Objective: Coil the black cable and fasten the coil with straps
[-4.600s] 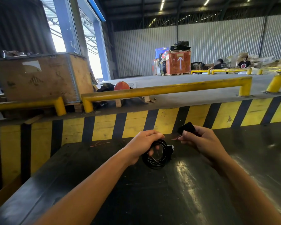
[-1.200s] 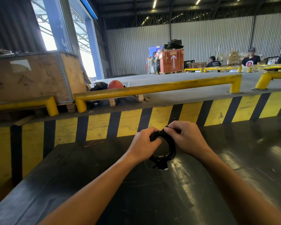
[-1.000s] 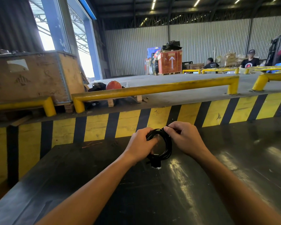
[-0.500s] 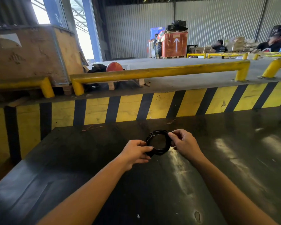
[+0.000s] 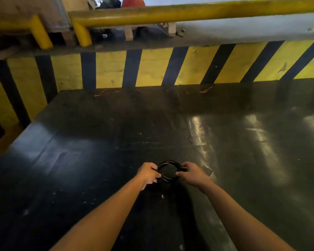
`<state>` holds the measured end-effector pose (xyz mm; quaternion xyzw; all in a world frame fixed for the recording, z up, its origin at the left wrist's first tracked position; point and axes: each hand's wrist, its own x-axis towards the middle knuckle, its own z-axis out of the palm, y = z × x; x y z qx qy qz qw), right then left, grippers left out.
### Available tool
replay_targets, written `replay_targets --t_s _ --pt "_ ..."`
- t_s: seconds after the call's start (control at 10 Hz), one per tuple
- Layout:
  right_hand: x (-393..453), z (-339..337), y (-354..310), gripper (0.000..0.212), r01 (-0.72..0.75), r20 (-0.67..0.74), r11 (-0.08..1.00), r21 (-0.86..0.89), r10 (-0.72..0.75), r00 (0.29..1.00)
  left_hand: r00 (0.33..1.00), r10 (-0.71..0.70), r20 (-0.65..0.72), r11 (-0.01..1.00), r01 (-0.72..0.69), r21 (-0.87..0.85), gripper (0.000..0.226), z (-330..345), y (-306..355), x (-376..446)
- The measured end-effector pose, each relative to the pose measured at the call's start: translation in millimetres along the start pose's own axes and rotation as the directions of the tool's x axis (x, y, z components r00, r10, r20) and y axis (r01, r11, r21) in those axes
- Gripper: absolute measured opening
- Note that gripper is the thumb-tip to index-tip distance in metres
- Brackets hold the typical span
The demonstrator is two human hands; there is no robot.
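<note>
The black cable is wound into a small round coil and sits low over the dark tabletop. My left hand pinches the coil's left side. My right hand grips its right side, where a darker band shows under the fingers; whether that band is a strap I cannot tell. Just right of my right hand a small flat black piece lies on the table.
A yellow-and-black striped wall closes the far side of the table. Above it run yellow guard rails. Thin reddish wire scraps lie along the table's far edge. The table's left edge drops off.
My view has tipped down toward the table. Both hands have lowered the coil closer to me and down near the tabletop, still holding it on either side.
</note>
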<state>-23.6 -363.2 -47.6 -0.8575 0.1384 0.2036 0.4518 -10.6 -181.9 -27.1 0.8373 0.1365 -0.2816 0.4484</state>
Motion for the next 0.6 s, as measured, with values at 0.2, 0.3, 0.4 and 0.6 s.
replay_targets --t_s 0.2,0.3,0.4,0.6 --pt "18 17 3 0.043 -0.024 -0.004 1.0 -0.007 0.024 1.0 1.0 0.002 -0.027 0.997 0.0 0.071 0.018 2 -7 18" --pt "19 21 8 0.048 -0.06 0.009 0.998 -0.018 0.06 0.998 1.0 0.01 -0.014 0.992 -0.009 0.123 0.02 5 -8 19" --pt "19 23 13 0.056 -0.061 0.032 0.997 -0.036 0.063 0.998 0.999 0.033 0.022 0.989 -0.036 0.142 0.025 7 -13 21" --pt "1 -21 -14 0.053 0.046 -0.039 0.997 -0.058 -0.049 0.998 0.998 0.068 0.013 0.985 -0.07 0.158 0.061 -6 -3 4"
